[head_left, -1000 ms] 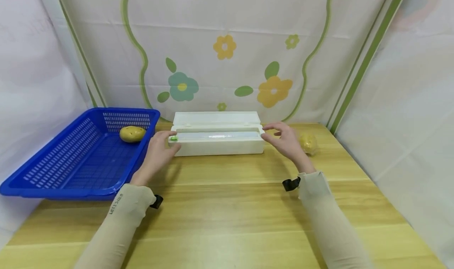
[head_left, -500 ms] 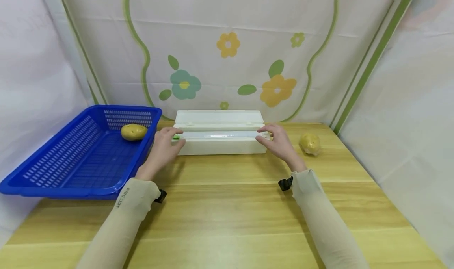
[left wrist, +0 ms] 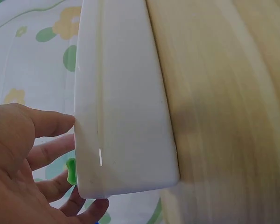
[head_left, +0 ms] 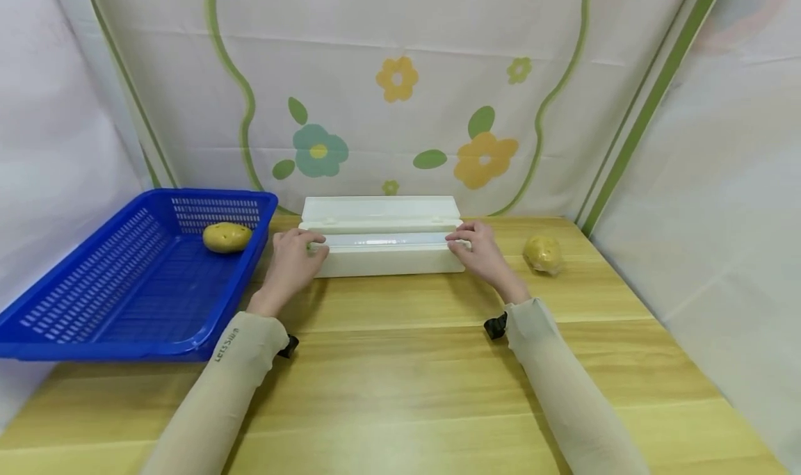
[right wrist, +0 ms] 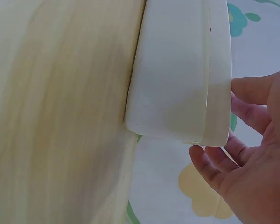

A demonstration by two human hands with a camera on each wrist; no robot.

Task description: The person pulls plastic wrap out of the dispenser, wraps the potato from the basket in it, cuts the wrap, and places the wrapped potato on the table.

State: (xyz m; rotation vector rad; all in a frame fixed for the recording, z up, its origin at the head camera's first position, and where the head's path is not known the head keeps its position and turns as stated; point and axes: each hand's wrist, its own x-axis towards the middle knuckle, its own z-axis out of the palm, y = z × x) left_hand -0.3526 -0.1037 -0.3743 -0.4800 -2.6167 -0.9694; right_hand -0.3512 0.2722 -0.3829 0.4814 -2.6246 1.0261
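Observation:
A long white box (head_left: 388, 261), which looks like a cling film dispenser, stands at the back of the table with its lid (head_left: 379, 206) raised. A shiny strip (head_left: 378, 240) runs along its open top. My left hand (head_left: 289, 263) is at the box's left end, bent fingertips and thumb at its top edge. Beside these fingers sits a small green slider (left wrist: 71, 171), seen in the left wrist view. At the right end my right hand (head_left: 480, 254) has thumb and fingers bent at the top edge. Whether either hand pinches clear film cannot be made out.
A blue plastic basket (head_left: 122, 346) stands at the left, holding one potato (head_left: 227, 238). Another potato (head_left: 543, 254), apparently wrapped in clear film, lies on the wooden table (head_left: 400, 391) to the right. A patterned curtain (head_left: 375, 16) hangs close behind the box.
My right hand has moved left, from beside the box's right end onto its top edge. My left hand has shifted slightly right. Both thumbs are nearer their fingers; the box stays put.

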